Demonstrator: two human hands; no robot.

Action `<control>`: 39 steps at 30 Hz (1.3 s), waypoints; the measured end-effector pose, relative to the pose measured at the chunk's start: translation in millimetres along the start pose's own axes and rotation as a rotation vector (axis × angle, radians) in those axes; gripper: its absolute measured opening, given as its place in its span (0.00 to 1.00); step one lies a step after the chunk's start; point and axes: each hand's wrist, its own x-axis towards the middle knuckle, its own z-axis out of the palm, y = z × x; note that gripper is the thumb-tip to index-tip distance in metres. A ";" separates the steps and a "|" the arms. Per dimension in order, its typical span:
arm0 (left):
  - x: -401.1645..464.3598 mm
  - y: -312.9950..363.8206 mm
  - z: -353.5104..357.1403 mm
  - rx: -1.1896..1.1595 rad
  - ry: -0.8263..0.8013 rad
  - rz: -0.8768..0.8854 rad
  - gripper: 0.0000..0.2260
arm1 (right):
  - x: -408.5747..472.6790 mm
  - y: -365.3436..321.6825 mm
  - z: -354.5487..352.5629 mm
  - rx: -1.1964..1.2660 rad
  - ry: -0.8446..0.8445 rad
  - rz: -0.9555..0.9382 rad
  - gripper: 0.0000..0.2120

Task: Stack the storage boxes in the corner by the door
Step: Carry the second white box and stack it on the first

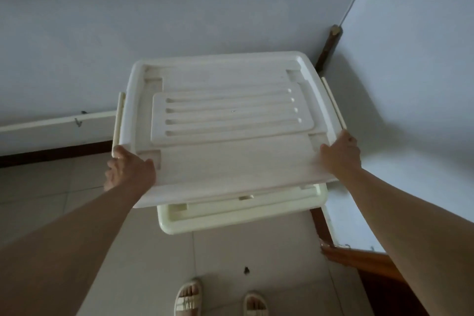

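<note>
A large white storage box point(225, 120) with a ribbed lid fills the middle of the view, in the corner where two pale walls meet. Under it sits a second, cream-coloured storage box point(230, 218), of which only the near rim shows. My left hand point(128, 168) grips the upper box at its near left corner. At the near right corner my right hand point(338, 154) holds it the same way. The upper box hangs out past the lower one towards me; whether it rests on it I cannot tell.
Pale walls close in behind and to the right. A dark wooden door frame point(329, 43) runs down the corner, and a brown door edge point(364, 261) shows at lower right. My two sandalled feet point(220, 300) stand on the tiled floor point(46, 192).
</note>
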 end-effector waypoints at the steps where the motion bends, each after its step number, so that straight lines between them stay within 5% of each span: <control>1: -1.6 -0.1 3.5 -0.026 0.019 -0.009 0.27 | 4.8 3.6 2.6 0.028 0.007 -0.011 0.29; 7: 6.0 -13.3 7.6 -0.126 0.069 0.045 0.23 | 25.5 15.2 9.2 0.192 0.012 0.134 0.24; 17: 2.2 -8.4 12.9 -0.228 0.152 -0.038 0.22 | 28.9 14.0 3.0 0.164 0.080 0.154 0.31; 39: -30.0 -11.2 27.3 -0.238 0.189 -0.020 0.20 | 17.7 32.4 -7.5 0.165 0.048 0.116 0.30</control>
